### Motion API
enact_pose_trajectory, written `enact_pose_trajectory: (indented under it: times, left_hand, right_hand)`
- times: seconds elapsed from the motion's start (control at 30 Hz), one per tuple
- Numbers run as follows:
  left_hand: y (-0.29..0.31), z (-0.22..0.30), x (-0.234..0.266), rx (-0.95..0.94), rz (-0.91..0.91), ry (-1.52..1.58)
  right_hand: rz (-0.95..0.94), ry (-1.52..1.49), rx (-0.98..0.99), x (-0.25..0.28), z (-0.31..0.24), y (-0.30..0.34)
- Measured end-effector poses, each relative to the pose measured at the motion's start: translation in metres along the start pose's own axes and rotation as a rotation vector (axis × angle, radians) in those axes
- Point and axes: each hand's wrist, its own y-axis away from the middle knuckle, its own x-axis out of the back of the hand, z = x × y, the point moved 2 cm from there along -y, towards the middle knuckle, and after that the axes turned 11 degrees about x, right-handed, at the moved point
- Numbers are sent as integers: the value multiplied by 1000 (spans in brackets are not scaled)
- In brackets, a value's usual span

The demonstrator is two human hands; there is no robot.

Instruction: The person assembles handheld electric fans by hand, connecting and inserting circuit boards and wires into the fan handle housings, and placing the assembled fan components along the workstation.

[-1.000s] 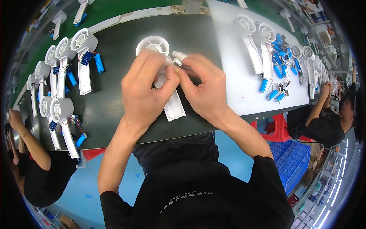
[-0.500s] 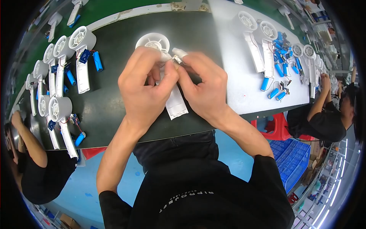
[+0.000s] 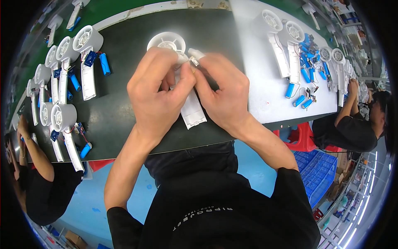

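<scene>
A white handheld fan housing [image 3: 193, 113] lies on the dark tabletop in front of me, its round head away from me and its open handle toward me. Over the neck, my left hand [image 3: 159, 89] and my right hand [image 3: 222, 89] meet with thumbs and forefingers pinched. White covers sit on the forefinger tips. Between the fingertips shows a small pale part with a shiny bit [image 3: 193, 61]; its kind is too small to tell. My right fingers close on it. What the left fingers grip is hidden by the hand, which covers part of the housing.
Several white fan housings [image 3: 88, 76] with blue battery cells [image 3: 105, 64] and circuit boards stand at left. More housings and a pile of blue cells [image 3: 306, 62] lie on the white surface at right. Co-workers sit on both sides. A blue crate [image 3: 317, 174] stands at lower right.
My hands stay pinched over the housing's neck, and the fingertips shift only slightly around the small part. At far left, a co-worker's arm has moved. The view has shifted a little.
</scene>
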Motion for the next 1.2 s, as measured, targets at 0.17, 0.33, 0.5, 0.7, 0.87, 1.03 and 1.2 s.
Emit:
enact_pose_trajectory:
  times: [0.17,0.33,0.5,0.7,0.87,1.03,1.2]
  left_hand:
    - [1,-1,0,-8,-6,23]
    - [2,-4,-1,42,-38,86]
    - [2,-2,1,37,-57,77]
    - [4,2,1,1,-55,67]
    - [5,10,1,-19,-43,39]
    - [2,9,11,28,-84,11]
    - [10,11,51,127,72,-58]
  right_hand:
    - [8,56,70,0,-2,1]
    - [-3,70,115,0,-2,0]
    - [8,58,155,2,-1,-1]
    - [23,19,144,5,-3,-1]
    - [4,8,136,7,-4,-3]
    - [-32,-104,1,5,-2,-6]
    - [-421,-305,-535,12,-7,-11]
